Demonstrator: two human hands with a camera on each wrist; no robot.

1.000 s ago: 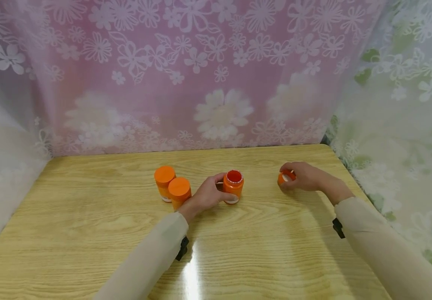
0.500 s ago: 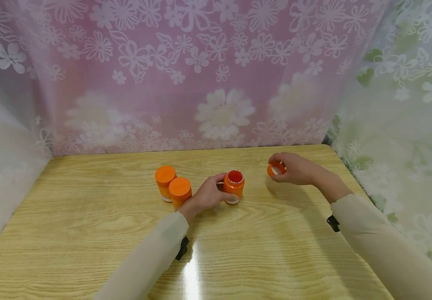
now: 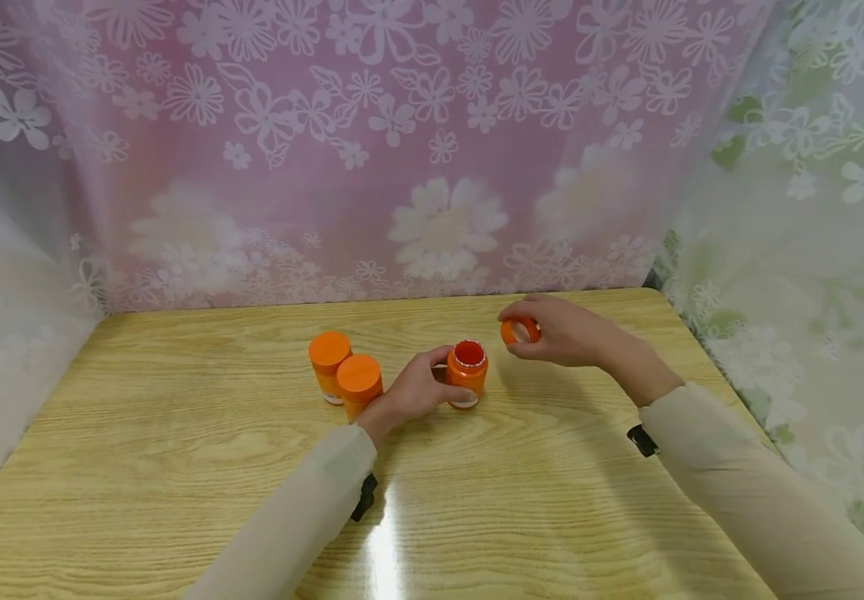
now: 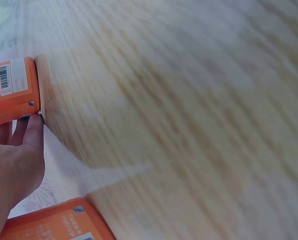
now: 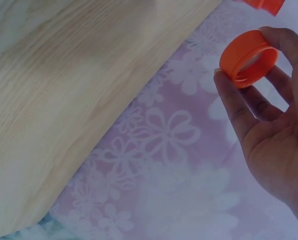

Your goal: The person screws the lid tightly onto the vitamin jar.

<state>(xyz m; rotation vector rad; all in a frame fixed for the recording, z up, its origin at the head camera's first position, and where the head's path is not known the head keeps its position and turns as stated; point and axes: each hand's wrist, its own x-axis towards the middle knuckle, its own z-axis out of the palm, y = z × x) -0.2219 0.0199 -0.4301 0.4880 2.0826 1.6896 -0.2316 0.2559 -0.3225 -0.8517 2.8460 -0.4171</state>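
An orange jar [image 3: 466,379] without its lid stands upright on the wooden table, its round mouth facing up. My left hand [image 3: 418,387] holds this jar from its left side, thumb and fingers around the body. In the left wrist view the jar's lower part with a barcode label [image 4: 12,77] shows beside the fingers. An orange screw lid [image 3: 520,332] is pinched by the thumb and fingers of my right hand [image 3: 570,331], in the air to the right of and behind the jar. The lid's hollow, threaded inside [image 5: 256,67] shows in the right wrist view.
Two lidded orange jars, a rear one [image 3: 330,365] and a front one [image 3: 359,385], stand together left of my left hand, close to its wrist. Flowered cloth [image 3: 439,150] hangs behind the table [image 3: 199,467] and along both sides.
My right hand has lifted the lid from the right side of the table and carried it left, nearer the open jar. My left hand and its jar have stayed in place.
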